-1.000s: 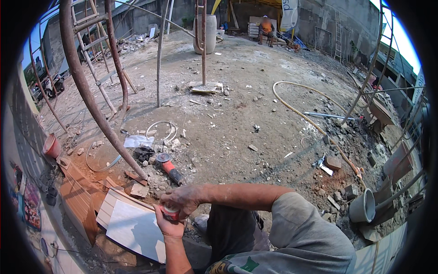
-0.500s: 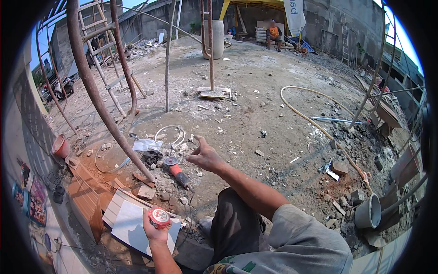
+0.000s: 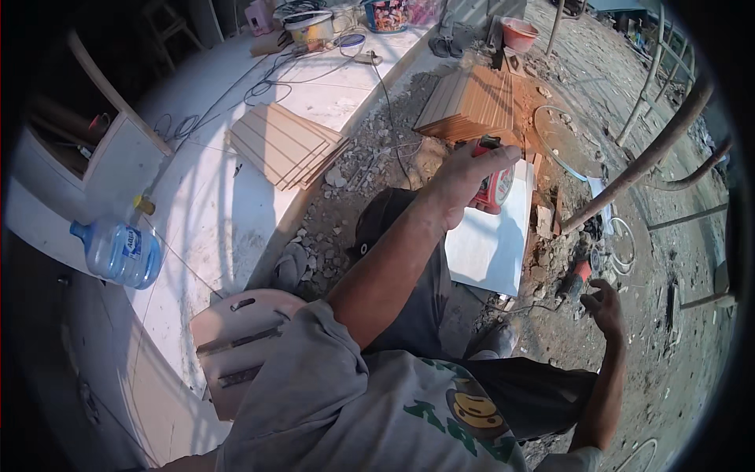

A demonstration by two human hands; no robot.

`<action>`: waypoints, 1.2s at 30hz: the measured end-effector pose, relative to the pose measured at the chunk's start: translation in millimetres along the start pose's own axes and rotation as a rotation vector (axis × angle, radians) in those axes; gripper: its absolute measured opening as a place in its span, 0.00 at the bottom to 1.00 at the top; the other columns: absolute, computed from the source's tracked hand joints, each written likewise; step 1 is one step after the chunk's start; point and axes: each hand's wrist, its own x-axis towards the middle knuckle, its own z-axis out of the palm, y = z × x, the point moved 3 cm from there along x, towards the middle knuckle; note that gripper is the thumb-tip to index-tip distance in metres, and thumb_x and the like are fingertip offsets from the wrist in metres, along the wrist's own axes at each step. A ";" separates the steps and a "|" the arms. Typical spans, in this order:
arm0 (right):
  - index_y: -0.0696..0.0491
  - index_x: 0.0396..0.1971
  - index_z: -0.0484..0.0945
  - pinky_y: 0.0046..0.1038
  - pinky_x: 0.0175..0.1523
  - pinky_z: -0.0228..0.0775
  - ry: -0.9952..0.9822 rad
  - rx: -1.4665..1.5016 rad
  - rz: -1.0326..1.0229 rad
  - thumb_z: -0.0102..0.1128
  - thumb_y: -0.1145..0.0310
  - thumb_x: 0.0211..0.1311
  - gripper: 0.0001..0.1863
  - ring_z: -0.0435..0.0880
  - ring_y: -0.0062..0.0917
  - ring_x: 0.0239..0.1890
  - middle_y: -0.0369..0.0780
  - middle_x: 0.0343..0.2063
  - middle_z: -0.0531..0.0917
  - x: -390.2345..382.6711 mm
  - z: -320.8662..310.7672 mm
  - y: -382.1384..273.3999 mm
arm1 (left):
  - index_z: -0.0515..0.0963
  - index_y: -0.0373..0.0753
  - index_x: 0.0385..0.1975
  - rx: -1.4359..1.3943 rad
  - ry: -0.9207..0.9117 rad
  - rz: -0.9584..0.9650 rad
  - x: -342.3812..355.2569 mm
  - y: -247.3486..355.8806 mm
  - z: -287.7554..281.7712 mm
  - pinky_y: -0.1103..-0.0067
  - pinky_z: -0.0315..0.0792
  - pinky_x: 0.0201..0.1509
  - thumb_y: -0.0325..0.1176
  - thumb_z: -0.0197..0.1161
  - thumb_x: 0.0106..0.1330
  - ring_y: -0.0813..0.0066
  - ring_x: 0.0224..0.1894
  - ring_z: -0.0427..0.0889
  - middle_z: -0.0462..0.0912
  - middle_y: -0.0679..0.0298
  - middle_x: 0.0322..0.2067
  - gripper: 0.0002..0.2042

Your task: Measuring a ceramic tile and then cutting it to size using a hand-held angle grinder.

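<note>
My left hand (image 3: 470, 175) is closed around a red tape measure (image 3: 500, 189), held above a white tile (image 3: 489, 245) that lies on the ground. To the right, my right hand (image 3: 605, 310) is empty, its fingers apart and slightly curled. Beside those fingers lies an orange-red angle grinder (image 3: 580, 271) on the rubble, its cord trailing toward my feet. Just beyond the white tile stands a stack of brown tiles (image 3: 472, 102). My left hand and the tape measure hide part of the white tile's far end.
Fanned-out beige tiles (image 3: 285, 145) rest on the white tiled porch (image 3: 228, 236) at left. There too are a blue water jug (image 3: 124, 253) and a pink plastic stool (image 3: 240, 334). A slanting pole (image 3: 637, 169) rises at right. Beyond the brown stack sits a red bucket (image 3: 519, 35).
My view has swung left, bringing the porch into sight. My left hand still grips the tape measure. The right hand remains empty with fingers apart, near the grinder.
</note>
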 end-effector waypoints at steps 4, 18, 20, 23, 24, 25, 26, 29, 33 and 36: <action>0.62 0.47 0.72 0.25 0.23 0.67 -0.221 -0.085 -0.165 0.64 0.72 0.56 0.19 0.76 0.21 0.18 0.38 0.18 0.78 10.1 43.5 8.6 | 0.76 0.43 0.46 0.075 0.251 0.093 -41.4 18.3 -87.4 0.77 0.79 0.30 0.53 0.67 0.58 0.79 0.33 0.81 0.80 0.67 0.38 0.23; 0.62 0.46 0.73 0.27 0.21 0.71 -0.270 -0.045 0.275 0.63 0.69 0.53 0.21 0.80 0.27 0.17 0.45 0.22 0.79 2.5 40.3 60.4 | 0.71 0.36 0.51 0.984 1.361 -0.406 -200.3 -72.1 -412.6 0.68 0.75 0.47 0.50 0.76 0.43 0.61 0.42 0.80 0.79 0.56 0.41 0.37; 0.61 0.42 0.76 0.31 0.24 0.73 -0.244 -0.067 0.305 0.65 0.68 0.50 0.19 0.82 0.31 0.20 0.46 0.23 0.80 3.4 36.8 65.4 | 0.69 0.40 0.56 1.188 1.418 -0.550 -215.6 -54.3 -424.0 0.64 0.73 0.54 0.50 0.75 0.45 0.55 0.52 0.74 0.74 0.54 0.50 0.38; 0.61 0.50 0.74 0.26 0.23 0.73 -0.383 -0.186 0.309 0.68 0.58 0.55 0.28 0.81 0.26 0.21 0.46 0.29 0.81 18.4 41.0 62.2 | 0.68 0.43 0.57 1.296 1.444 -0.718 -238.3 -48.6 -448.6 0.60 0.72 0.57 0.49 0.75 0.45 0.49 0.59 0.68 0.70 0.55 0.56 0.38; 0.61 0.50 0.74 0.26 0.23 0.73 -0.402 -0.153 0.287 0.68 0.58 0.55 0.28 0.81 0.26 0.21 0.46 0.29 0.81 43.7 67.1 63.1 | 0.67 0.43 0.58 1.316 1.469 -0.752 -250.3 -59.8 -471.0 0.60 0.72 0.57 0.48 0.76 0.44 0.47 0.59 0.67 0.70 0.55 0.56 0.39; 0.61 0.49 0.74 0.27 0.24 0.73 -0.399 -0.164 0.240 0.69 0.58 0.54 0.27 0.81 0.27 0.22 0.46 0.28 0.81 59.3 80.2 60.0 | 0.66 0.44 0.59 1.322 1.487 -0.775 -264.6 -68.5 -488.6 0.60 0.72 0.57 0.47 0.76 0.43 0.46 0.59 0.67 0.70 0.55 0.55 0.40; 0.61 0.47 0.74 0.28 0.25 0.74 -0.380 -0.182 0.200 0.69 0.58 0.52 0.27 0.82 0.28 0.22 0.46 0.28 0.81 72.6 86.3 59.3 | 0.67 0.43 0.58 1.341 1.461 -0.812 -267.5 -72.5 -496.3 0.60 0.72 0.56 0.47 0.76 0.44 0.47 0.59 0.67 0.70 0.56 0.55 0.39; 0.61 0.41 0.75 0.31 0.28 0.74 -0.338 -0.250 0.087 0.69 0.59 0.47 0.25 0.83 0.31 0.25 0.47 0.26 0.81 114.6 94.4 65.0 | 0.67 0.43 0.56 1.393 1.438 -0.831 -278.1 -82.1 -507.3 0.60 0.73 0.55 0.46 0.75 0.45 0.48 0.58 0.66 0.70 0.56 0.54 0.36; 0.60 0.34 0.77 0.35 0.32 0.75 -0.295 -0.364 -0.048 0.70 0.59 0.41 0.24 0.84 0.35 0.28 0.49 0.24 0.82 165.8 103.6 71.3 | 0.70 0.46 0.53 1.420 1.377 -0.782 -270.3 -93.2 -512.9 0.60 0.72 0.55 0.44 0.74 0.46 0.47 0.58 0.66 0.70 0.57 0.54 0.32; 0.60 0.29 0.78 0.37 0.34 0.76 -0.301 -0.438 -0.170 0.70 0.59 0.36 0.22 0.85 0.38 0.30 0.50 0.23 0.82 202.1 123.0 69.8 | 0.71 0.48 0.55 1.409 1.439 -0.705 -304.1 -106.6 -534.5 0.61 0.69 0.60 0.44 0.72 0.48 0.46 0.60 0.64 0.66 0.54 0.59 0.31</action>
